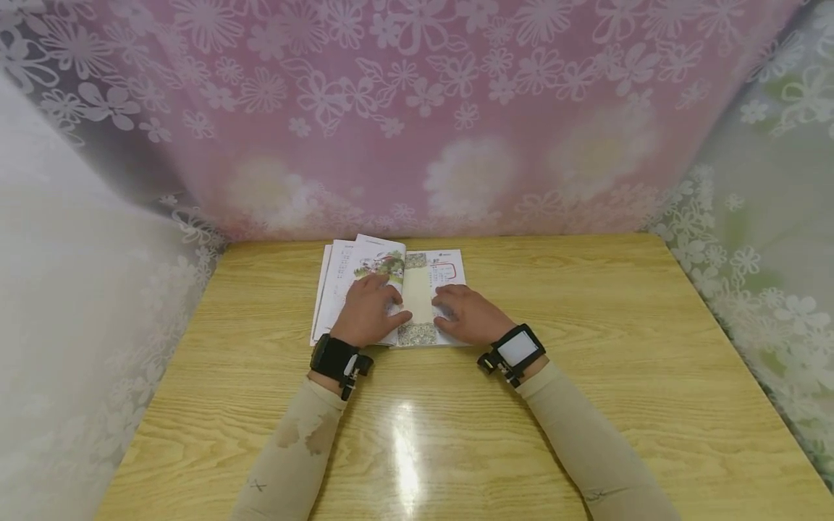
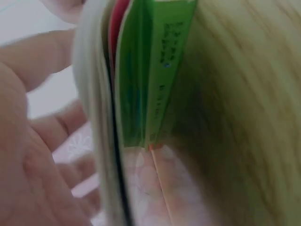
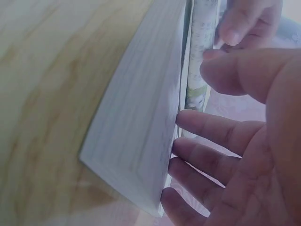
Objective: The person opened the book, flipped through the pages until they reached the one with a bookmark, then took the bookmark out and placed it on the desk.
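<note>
- Book [image 1: 417, 286] lying spread, pages up, towards the far edge of the table, its fold running away from the person and between the two hands.
- Left hand [image 1: 370, 311] is nearer that fold, its thumb reaching across it; the fingers rest loosely on the left-hand pages, apart, gripping nothing.
- Right hand [image 1: 470, 315] touches the right-hand page with its fingertips, thumb held away from them, clamped on nothing.
- Down the fold's right side runs a cream strip [image 1: 418, 297] with speckled ends; whether it is loose or printed, I cannot tell.
- Left leaves fan in uneven steps, the top one bearing a colourful picture [image 1: 384, 266]; a red outline [image 1: 454, 272] marks the right page.
- From the wrists, a thick block of white page edges [image 3: 127, 99] and a green spine [image 2: 162, 80] show.
- Beneath lies the wood-grain table [image 1: 554, 434]; beyond hangs a pink flowered cloth [image 1: 404, 130].
</note>
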`<action>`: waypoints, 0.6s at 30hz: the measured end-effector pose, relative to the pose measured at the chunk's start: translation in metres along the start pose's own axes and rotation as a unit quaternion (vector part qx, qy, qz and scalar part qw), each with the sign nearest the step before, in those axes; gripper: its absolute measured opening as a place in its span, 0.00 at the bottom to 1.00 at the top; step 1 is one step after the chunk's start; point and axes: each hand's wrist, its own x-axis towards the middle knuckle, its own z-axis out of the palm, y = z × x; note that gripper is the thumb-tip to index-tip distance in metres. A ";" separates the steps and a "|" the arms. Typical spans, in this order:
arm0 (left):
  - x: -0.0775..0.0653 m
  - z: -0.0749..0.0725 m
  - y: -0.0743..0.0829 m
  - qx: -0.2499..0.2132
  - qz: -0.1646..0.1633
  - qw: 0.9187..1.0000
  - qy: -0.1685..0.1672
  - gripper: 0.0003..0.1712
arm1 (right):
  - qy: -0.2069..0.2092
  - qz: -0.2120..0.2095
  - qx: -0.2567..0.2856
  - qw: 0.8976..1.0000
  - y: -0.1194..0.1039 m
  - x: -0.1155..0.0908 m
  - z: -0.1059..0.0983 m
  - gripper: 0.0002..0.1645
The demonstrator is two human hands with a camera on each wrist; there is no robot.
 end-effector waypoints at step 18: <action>-0.003 -0.004 -0.006 -0.023 -0.087 0.993 -0.080 0.36 | -0.001 0.009 -0.003 1.000 -0.002 0.000 -0.001 0.25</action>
